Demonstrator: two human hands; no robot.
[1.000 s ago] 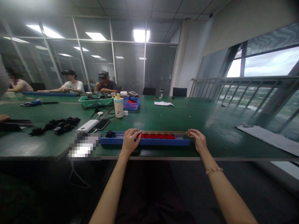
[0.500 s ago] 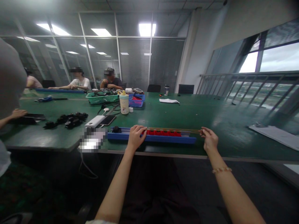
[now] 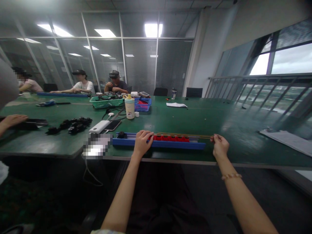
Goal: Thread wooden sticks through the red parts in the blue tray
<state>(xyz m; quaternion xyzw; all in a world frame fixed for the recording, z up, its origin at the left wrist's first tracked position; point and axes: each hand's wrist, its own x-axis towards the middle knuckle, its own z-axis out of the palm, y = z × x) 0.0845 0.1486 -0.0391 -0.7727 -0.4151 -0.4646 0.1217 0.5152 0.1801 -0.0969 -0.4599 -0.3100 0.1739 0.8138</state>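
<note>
**No legible text in view**
Long blue plastic tray [image 3: 156, 145] on green-topped desk [image 3: 195, 122]: no readable marks. Cream plastic bottle w/ yellow cap [image 3: 129, 110]: label too small to read. White rectangular power bank [image 3: 99, 126]: nothing legible. Pixelated patch [image 3: 96, 146] at desk edge: blurred, unreadable.

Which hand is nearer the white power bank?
Left. The left hand is at the blue tray, to the right of the white power bank; the right hand is farther right, beyond the tray's end.

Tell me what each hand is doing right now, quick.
Left hand: closed on the thin rods above the blue tray.
Right hand: closed, pinching their right end.
</note>
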